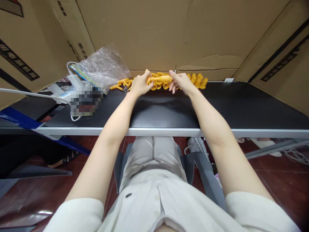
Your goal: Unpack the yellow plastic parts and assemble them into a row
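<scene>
Hands mine, far edge of black table (241, 109): left hand (139, 84) and right hand (180, 82) each pinch one end of yellow plastic piece (161, 79), held level above yellow parts pile (198, 80), fingers clenched for steady grip.

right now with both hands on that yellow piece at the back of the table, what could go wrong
1. The yellow piece, held between left hand and right hand, sits right over the loose yellow parts; a slip might scatter them.
2. The plastic bag and white cable lie near the left elbow's path and could be dragged.
</scene>
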Demonstrator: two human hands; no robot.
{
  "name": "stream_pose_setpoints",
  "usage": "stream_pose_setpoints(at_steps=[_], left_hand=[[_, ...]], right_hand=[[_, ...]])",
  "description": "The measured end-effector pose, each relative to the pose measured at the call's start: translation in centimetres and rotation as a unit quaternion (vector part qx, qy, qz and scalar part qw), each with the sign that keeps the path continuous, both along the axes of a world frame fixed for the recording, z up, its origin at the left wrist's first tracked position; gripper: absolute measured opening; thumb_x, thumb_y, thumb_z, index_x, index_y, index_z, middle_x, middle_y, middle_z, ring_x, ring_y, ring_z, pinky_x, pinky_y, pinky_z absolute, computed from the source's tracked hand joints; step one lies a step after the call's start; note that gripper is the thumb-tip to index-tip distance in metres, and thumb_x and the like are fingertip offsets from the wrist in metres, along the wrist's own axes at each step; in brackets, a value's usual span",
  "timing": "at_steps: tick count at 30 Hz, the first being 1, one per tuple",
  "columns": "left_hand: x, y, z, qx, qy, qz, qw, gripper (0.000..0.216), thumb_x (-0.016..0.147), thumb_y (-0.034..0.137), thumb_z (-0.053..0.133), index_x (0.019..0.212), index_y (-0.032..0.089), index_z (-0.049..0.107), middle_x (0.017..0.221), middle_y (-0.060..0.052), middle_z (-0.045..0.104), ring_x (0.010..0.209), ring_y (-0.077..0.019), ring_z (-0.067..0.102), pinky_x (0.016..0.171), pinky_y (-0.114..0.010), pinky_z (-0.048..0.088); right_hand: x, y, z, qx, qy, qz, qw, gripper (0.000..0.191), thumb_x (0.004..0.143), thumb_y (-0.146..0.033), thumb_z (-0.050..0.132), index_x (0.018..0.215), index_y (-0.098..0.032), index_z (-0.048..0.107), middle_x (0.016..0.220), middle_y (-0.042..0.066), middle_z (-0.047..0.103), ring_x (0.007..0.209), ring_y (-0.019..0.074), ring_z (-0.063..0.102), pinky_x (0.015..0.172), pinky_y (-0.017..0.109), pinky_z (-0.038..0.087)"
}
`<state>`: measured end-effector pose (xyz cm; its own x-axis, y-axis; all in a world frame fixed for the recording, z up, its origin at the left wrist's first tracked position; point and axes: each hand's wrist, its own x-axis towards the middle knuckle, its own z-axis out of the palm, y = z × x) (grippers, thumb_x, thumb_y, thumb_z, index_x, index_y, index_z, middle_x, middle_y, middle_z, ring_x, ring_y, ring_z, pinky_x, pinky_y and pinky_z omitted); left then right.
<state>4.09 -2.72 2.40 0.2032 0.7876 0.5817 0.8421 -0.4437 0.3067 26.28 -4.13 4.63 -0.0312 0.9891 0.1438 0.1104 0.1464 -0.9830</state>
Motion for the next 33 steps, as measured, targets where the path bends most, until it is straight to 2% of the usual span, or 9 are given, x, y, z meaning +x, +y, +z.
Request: stream_pose_setpoints(at_steps=[8, 17, 23, 28, 33], left_hand=[[-0.18, 0.14, -0.19, -0.016, -0.004, 0.000, 1.000, 0.031, 0.090, 0.035, 0.063, 0.119, 0.026, 0.064, 0.103, -0.007, 0.076, 0.107, -0.0315, 0.073, 0.099, -0.041, 0.052], [-0.18, -0.05, -0.04, -0.038, -0.003, 0.001, 0.999, 0.032, 0.092, 0.036, 0.063, 0.122, 0.026, 0.064, 0.107, -0.009, 0.076, 0.113, -0.0340, 0.071, 0.101, -0.042, 0.050], [-0.26, 0.19, -0.21, -0.035, -0.014, -0.026, 0.999, 0.035, 0.092, 0.032, 0.063, 0.126, 0.028, 0.063, 0.106, -0.008, 0.075, 0.118, -0.0347, 0.069, 0.103, -0.043, 0.049], [-0.04, -0.04, -0.14, -0.043, -0.004, -0.016, 0.999, 0.034, 0.092, 0.032, 0.062, 0.125, 0.028, 0.064, 0.104, -0.008, 0.076, 0.113, -0.0346, 0.070, 0.100, -0.043, 0.050], [0.23, 0.06, -0.15, -0.050, -0.001, -0.024, 0.998, 0.036, 0.092, 0.032, 0.061, 0.128, 0.028, 0.064, 0.104, -0.008, 0.076, 0.110, -0.0336, 0.071, 0.100, -0.043, 0.050]], right_hand=[[0.07, 0.51, -0.46, 0.020, -0.023, 0.023, 0.999, 0.057, 0.088, -0.072, 0.072, 0.077, -0.017, 0.066, 0.047, -0.003, 0.055, 0.044, 0.0142, 0.062, 0.045, 0.022, 0.051], [-0.10, 0.05, -0.19, -0.001, -0.049, 0.000, 0.999, 0.064, 0.086, -0.080, 0.068, 0.078, -0.017, 0.065, 0.049, 0.001, 0.058, 0.048, 0.0171, 0.067, 0.043, 0.022, 0.049], [0.08, 0.38, -0.52, -0.001, -0.046, 0.000, 0.999, 0.062, 0.087, -0.080, 0.066, 0.088, -0.018, 0.067, 0.052, 0.002, 0.060, 0.055, 0.0212, 0.070, 0.048, 0.027, 0.055], [0.34, 0.75, -0.60, 0.003, -0.062, -0.011, 0.998, 0.052, 0.093, -0.074, 0.062, 0.094, -0.022, 0.066, 0.054, 0.001, 0.063, 0.048, 0.0185, 0.062, 0.054, 0.033, 0.060], [0.03, 0.92, -0.43, -0.039, -0.026, -0.030, 0.998, 0.040, 0.093, -0.063, 0.066, 0.092, -0.023, 0.060, 0.054, -0.001, 0.060, 0.040, 0.0142, 0.054, 0.049, 0.029, 0.057]])
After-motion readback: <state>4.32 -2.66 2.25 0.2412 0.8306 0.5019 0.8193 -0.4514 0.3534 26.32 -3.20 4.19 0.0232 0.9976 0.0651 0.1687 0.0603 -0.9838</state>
